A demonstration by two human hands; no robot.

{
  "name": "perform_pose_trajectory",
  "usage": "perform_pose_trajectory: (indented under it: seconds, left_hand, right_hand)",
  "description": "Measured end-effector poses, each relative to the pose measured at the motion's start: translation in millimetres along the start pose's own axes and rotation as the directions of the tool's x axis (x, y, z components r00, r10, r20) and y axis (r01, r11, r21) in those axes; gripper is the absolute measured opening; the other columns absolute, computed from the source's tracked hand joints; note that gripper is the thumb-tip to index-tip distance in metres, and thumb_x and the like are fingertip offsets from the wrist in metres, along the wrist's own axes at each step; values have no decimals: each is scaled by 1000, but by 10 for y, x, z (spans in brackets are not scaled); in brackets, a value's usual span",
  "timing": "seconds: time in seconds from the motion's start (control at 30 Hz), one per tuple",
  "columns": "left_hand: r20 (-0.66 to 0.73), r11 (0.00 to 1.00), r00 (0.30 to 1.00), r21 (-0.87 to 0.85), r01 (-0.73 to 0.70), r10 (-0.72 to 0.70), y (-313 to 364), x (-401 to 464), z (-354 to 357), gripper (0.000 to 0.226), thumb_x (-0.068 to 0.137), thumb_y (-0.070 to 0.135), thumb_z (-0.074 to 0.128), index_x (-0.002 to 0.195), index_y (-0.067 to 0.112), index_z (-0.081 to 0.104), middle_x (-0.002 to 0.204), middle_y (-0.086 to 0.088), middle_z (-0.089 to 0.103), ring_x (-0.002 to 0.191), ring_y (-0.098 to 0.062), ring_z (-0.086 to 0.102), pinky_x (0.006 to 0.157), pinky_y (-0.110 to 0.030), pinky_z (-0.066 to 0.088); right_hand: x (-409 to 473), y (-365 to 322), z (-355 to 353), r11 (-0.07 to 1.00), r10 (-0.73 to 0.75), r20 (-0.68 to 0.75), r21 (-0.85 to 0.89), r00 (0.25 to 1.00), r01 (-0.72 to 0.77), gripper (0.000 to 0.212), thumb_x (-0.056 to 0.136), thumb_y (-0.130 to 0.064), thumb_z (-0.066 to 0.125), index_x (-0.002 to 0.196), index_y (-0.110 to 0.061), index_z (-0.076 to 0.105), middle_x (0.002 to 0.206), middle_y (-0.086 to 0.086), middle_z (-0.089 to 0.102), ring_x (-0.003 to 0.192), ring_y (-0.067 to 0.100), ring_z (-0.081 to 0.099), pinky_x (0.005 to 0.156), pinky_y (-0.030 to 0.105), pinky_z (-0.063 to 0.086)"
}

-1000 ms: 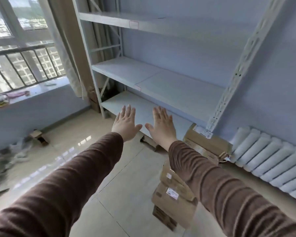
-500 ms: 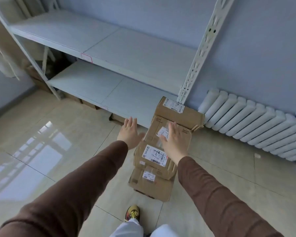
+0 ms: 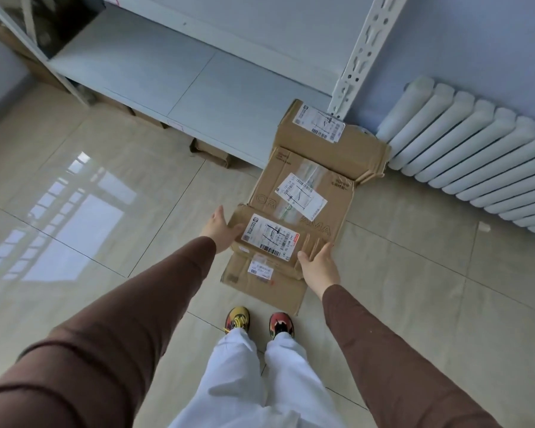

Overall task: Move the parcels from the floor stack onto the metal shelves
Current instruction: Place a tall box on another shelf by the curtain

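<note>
I have both hands on the top parcel of the floor stack. It sits at the near end of the pile, its long axis running left to right across my view and tilted slightly, with its shipping label facing up. My left hand lies against its left edge, thumb up and fingers tucked out of sight behind the cardboard, so I cannot tell how far they curl. My right hand clasps the near right corner, thumb on top and fingers along the side.

Under it a lower parcel juts toward my shoes, and two larger boxes step away toward the shelf upright (the farthest one touches its foot).

The bottom shelf of the metal shelves is bare along its front edge, giving open room left of the stack; the tiled floor there is open too. To the right the radiator hems the pile in.

Some brown cartons under the shelf are mostly hidden, and the upper shelves are cut off by the top of the view.
</note>
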State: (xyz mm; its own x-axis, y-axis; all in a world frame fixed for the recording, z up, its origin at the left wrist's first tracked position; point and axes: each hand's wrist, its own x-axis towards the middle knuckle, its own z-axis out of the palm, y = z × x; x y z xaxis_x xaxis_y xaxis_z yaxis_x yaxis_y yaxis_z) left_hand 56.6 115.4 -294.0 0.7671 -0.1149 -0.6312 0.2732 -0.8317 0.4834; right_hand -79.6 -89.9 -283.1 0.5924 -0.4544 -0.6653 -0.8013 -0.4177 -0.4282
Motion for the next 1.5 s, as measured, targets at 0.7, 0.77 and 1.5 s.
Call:
perform_pose_trajectory:
  seconds: [0.7,0.77,1.5]
  left_hand:
    - [-333,847,923,-532,-13,-195,-636,-995,-633,37,93,32,71,121,22,49,111,0,64,96,-16,62,71,-25,46]
    - [-405,811,884,-583,-54,-232,-688,-1266,-926,34,94,29,70,120,22,48,105,5,62,87,-5,58,68,-20,43]
    - [-713,311,697,-649,-695,70,-2071,-2224,-4933,68,87,1,75,142,22,41,126,-7,65,106,-22,72,82,-41,62]
  right_hand:
    - [-486,-763,111,965,-243,254,158,936,208,58,103,-43,49,145,-7,32,146,11,50,128,31,52,91,36,46]
    - [-635,-1104,120,941,-326,267,185,907,283,47,102,-43,50,135,-11,40,132,1,56,116,27,57,85,41,53]
    - [-2924,-6139,566,199,-975,16,489,220,849,43,106,-8,45,146,-24,48,130,1,61,106,9,66,88,27,56]
